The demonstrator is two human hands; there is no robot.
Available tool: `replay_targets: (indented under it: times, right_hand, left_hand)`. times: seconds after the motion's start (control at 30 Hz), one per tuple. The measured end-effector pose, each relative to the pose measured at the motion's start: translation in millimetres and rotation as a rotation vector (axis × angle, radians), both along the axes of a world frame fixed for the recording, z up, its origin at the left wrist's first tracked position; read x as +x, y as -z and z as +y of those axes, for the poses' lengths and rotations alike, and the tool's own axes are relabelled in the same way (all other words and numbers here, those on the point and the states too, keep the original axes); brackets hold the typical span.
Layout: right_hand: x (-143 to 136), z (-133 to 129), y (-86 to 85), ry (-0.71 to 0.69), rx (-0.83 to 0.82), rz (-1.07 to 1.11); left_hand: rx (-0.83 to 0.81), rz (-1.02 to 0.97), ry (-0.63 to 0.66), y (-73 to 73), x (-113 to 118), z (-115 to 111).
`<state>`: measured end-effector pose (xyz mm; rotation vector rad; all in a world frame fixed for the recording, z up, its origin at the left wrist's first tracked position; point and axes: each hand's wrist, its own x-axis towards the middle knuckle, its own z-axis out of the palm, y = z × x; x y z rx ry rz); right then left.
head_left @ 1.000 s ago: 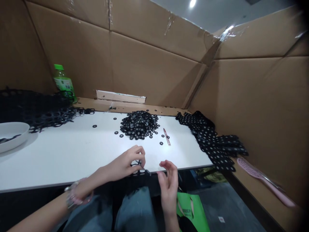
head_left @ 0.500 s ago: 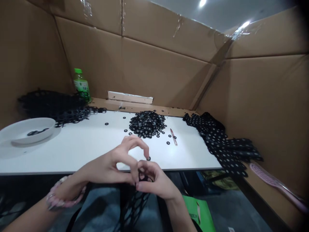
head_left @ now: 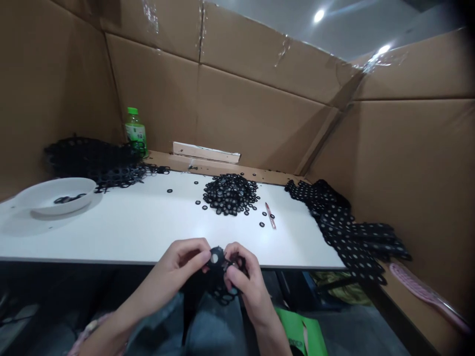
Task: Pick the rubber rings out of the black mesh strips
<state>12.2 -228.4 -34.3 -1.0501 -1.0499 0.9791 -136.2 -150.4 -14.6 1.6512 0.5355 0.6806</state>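
Just past the table's front edge, both hands hold a piece of black openwork mesh (head_left: 222, 291). My left hand (head_left: 187, 259) pinches the mesh's upper left side between thumb and fingers, beside a round spot with a pale centre. My right hand (head_left: 247, 277) is closed around the bunched right side, its thumb pressed on the front. The lower part of the mesh hangs below the fingers, over the lap. Beyond the hands lies a heap of small black rings (head_left: 230, 194) with pale centres, with several loose ones around it.
A white bowl (head_left: 27, 198) with some black pieces stands at left, before a pile of black netting (head_left: 92, 158) and a green-capped bottle (head_left: 135, 136). A pen (head_left: 270, 217) lies right of the heap. Black dotted fabric (head_left: 334, 217) and a pink hairbrush (head_left: 419, 287) lie at right.
The small ring at my left fingertip is no longer seen separately. My left hand has moved down from its arch to pinch the mesh, which both hands now hold higher. The view has shifted slightly.
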Motion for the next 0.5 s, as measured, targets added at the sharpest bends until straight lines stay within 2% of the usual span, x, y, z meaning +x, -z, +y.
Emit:
replay_targets:
  times: [0.1, 0.23, 0.3, 0.4, 0.5]
  right_hand:
    - [-2.0, 0.9, -2.4, 0.089, 0.031, -0.169]
    - [-5.7, 1.8, 5.1, 0.087, 0.03, -0.08]
    - [-7.3, 2.1, 11.8, 0.141, -0.014, 0.026]
    - [-9.0, 2.5, 19.1, 0.215, -0.056, 0.097]
    - [-9.1, 1.9, 20.4, 0.18, -0.003, 0.067]
  left_hand:
    - [-0.042, -0.01, 0.011, 1.0, 5.0, -0.1]
    - [-0.073, 0.018, 0.012, 12.6, 12.1, 1.3]
    - [0.006, 0.02, -0.068, 16.5, 15.0, -0.7]
    - [0.233, -0.025, -0.212, 17.7, 16.1, -5.3]
    - [0.36, -0.056, -0.162, 18.8, 14.1, -6.7]
